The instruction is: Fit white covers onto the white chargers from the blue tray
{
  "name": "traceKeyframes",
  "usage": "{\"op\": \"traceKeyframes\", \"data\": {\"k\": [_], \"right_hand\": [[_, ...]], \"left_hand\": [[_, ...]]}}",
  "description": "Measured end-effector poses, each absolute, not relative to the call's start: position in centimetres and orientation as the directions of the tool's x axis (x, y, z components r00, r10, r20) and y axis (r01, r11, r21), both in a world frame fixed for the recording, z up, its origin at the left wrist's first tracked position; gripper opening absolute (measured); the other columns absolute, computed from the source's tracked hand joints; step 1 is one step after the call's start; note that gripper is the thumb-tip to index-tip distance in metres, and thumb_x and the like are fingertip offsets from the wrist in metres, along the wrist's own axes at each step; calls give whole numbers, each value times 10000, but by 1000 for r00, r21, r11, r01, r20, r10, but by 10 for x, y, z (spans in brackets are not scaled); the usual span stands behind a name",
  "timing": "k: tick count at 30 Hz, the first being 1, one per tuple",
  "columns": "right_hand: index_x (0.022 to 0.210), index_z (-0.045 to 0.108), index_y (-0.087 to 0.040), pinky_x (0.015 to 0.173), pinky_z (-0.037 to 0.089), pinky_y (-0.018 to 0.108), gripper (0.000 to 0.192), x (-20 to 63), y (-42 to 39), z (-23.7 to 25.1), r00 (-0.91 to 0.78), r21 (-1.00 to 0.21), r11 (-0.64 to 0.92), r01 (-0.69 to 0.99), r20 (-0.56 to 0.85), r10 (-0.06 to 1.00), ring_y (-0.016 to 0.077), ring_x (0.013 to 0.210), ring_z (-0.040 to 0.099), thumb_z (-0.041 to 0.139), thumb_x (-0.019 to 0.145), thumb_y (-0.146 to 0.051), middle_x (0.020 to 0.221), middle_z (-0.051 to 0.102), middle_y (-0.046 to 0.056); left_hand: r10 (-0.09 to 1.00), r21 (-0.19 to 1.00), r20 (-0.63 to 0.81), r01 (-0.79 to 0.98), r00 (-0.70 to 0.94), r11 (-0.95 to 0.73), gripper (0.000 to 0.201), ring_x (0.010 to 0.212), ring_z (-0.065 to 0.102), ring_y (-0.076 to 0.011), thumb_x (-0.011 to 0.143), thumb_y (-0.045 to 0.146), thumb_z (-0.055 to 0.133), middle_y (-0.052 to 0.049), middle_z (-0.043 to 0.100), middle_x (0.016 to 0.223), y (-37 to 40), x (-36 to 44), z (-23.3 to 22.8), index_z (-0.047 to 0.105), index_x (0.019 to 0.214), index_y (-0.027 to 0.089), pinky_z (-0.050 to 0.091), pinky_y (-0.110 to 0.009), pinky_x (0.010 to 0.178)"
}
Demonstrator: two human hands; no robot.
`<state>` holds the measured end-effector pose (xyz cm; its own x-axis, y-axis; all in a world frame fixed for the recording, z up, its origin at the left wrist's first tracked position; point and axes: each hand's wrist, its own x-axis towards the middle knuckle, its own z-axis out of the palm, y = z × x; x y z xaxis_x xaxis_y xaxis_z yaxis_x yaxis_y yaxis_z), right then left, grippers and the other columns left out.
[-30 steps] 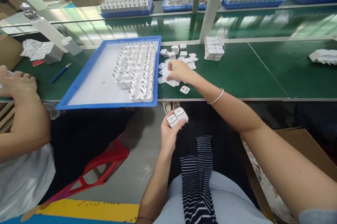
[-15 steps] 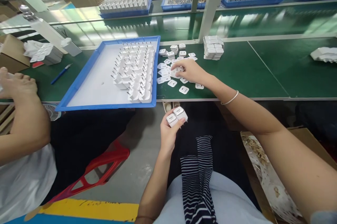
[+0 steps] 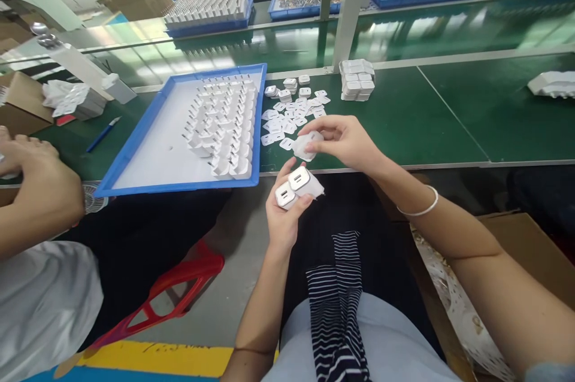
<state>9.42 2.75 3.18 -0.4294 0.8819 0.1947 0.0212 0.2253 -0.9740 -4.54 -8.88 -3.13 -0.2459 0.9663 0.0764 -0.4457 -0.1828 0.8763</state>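
Two white USB plug chargers [image 3: 294,186] sit side by side in my left hand [image 3: 285,217], their port faces turned up and the fingers closed round them. Just above, my right hand [image 3: 345,139] pinches a thin, whitish, see-through plastic piece [image 3: 307,146], which looks like a small moulded tray. A small gap separates this piece from the chargers. Behind it, flat white pieces with slots [image 3: 287,121] lie scattered on the green table [image 3: 404,124]. Several small white blocks [image 3: 285,94] stand at the pile's far side.
Left of the pile, a blue-rimmed tray [image 3: 148,124] bears rows of chargers with prongs up [image 3: 229,124]. A packed stack of white pieces [image 3: 357,79] stands by the metal post [image 3: 348,11]. A co-worker's arm [image 3: 36,190] rests at the far left, near a blue pen [image 3: 103,134].
My right hand has lifted the plastic piece off the scattered pile and brought it toward me. My left hand has risen slightly with the chargers, tilting their faces more toward the camera.
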Motion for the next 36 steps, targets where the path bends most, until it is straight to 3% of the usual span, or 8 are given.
{"op": "traceKeyframes", "data": {"k": [4,7,14,18,22,26,31,36], "right_hand": [[915,774,-200,760,588,318,178,105,0,27,-400,-977,214,-7,199,895,195,868,701,772,738,-180,930,754,27],[930,784,-220,733,589,288,173,111,-13,24,-334,-973,231,-16,223,916,192,940,692,710,790,-152,1003,740,31],[935,829,-264,607,564,250,196,128,-17,17,-220,-943,327,68,305,927,172,925,609,702,808,-185,1009,580,56],[965,835,-256,667,532,263,182,138,-15,16,-269,-928,367,64,339,902,149,838,613,704,853,-196,884,640,35],[987,829,-242,702,518,271,185,147,-18,19,-277,-913,394,102,355,893,152,841,645,696,875,-180,899,712,36],[995,827,-226,614,503,239,168,154,-21,21,-276,-911,391,131,345,897,142,794,640,703,882,-225,884,725,36],[1012,809,-190,489,466,198,186,161,-22,20,-240,-958,285,43,267,933,81,599,596,676,905,-262,868,758,22],[1017,753,-170,487,463,187,166,163,-25,19,-216,-947,311,82,288,933,63,522,554,706,893,-269,658,644,-42]], "left_hand": [[983,887,29,-449,-181,-109,498,1180,672,-348,583,395,948,-90,719,1221,-86,-39,-25,771,1022,243,535,-468,1038],[987,890,33,-444,-157,-101,504,1039,710,-298,572,379,956,-66,755,1049,-85,-30,-23,777,1021,238,577,-413,935],[992,856,98,-503,-75,-122,479,1028,705,-221,609,277,940,-40,753,1093,-78,-15,-28,778,1059,258,583,-327,898],[990,870,131,-473,-44,-137,488,1022,696,-203,639,251,921,-40,739,1097,-76,-11,-34,768,1103,257,576,-325,916],[985,894,173,-416,-19,-165,479,1069,682,-194,664,213,902,-34,722,1157,-75,-7,-35,763,1118,276,564,-305,942],[968,917,250,-327,19,-230,454,1062,682,-185,664,188,900,-32,714,1138,-74,-5,-32,771,1090,277,561,-294,940],[955,936,291,-226,57,-272,464,1025,708,-207,665,185,898,-51,727,1084,-77,-4,-27,773,1105,264,587,-328,915],[961,939,276,-213,4,-268,444,1014,710,-204,661,195,901,-49,739,1086,-78,-1,-26,779,1084,255,583,-314,903]]}}
